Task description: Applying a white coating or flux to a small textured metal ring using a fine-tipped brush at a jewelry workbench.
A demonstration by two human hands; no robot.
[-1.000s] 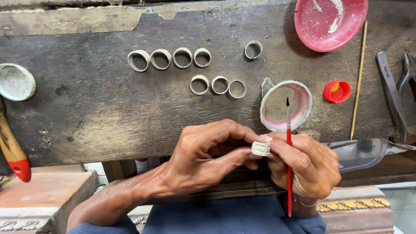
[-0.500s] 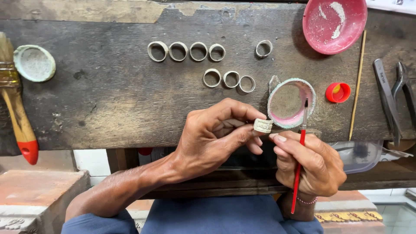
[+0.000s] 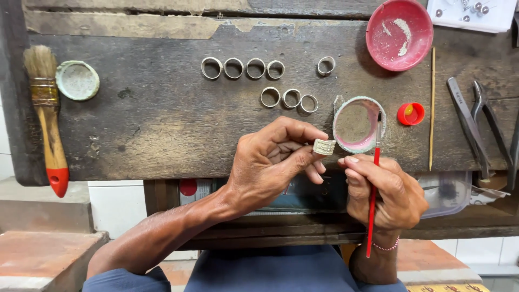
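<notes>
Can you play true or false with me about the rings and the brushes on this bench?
1. The left hand pinches a ring in its fingertips. True.
2. The right hand holds a blue pencil. False: it holds a thin red-handled brush.
3. Eight rings lie loose on the wooden bench. True: a row of four, one alone to their right, and three below.
4. The big paintbrush lies at the right end of the bench. False: it lies at the left end, beside a small round dish.
5. The red bowl stands at the top right. True.
</notes>
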